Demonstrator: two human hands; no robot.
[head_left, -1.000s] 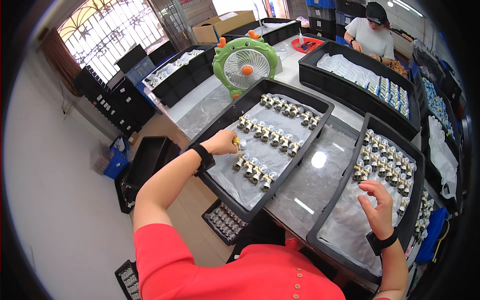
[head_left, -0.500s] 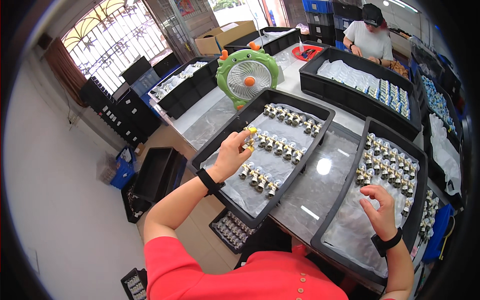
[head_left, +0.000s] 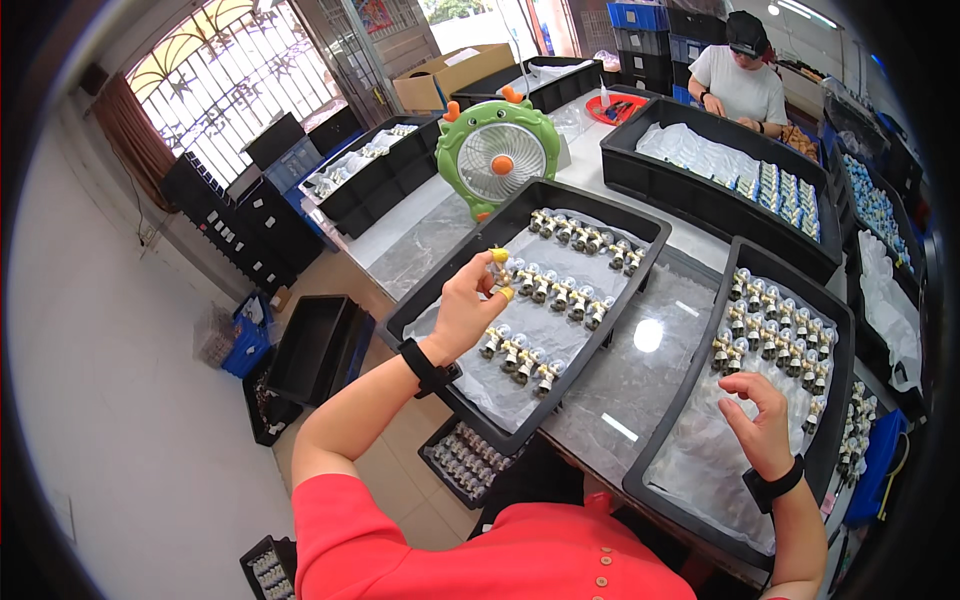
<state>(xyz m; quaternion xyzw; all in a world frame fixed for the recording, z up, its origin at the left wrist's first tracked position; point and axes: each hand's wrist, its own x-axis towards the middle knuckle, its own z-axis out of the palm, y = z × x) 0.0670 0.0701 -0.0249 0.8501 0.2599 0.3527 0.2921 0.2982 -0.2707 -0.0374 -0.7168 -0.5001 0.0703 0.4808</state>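
the left hand (head_left: 468, 308) is held over the left tray (head_left: 510, 440), at the left end of the middle row of small figurines (head_left: 559, 296). its yellow-tipped thumb and index finger are set apart around a single figurine (head_left: 503, 273); whether it is clamped by these fingers cannot be told. the right hand (head_left: 764, 425) is poised over the right tray (head_left: 697, 525), its thumb and index finger curved with a gap between them. both trays are lined with pale sheeting and carried by the tabletop (head_left: 620, 385); a green fan (head_left: 500, 160) is placed beyond the left tray.
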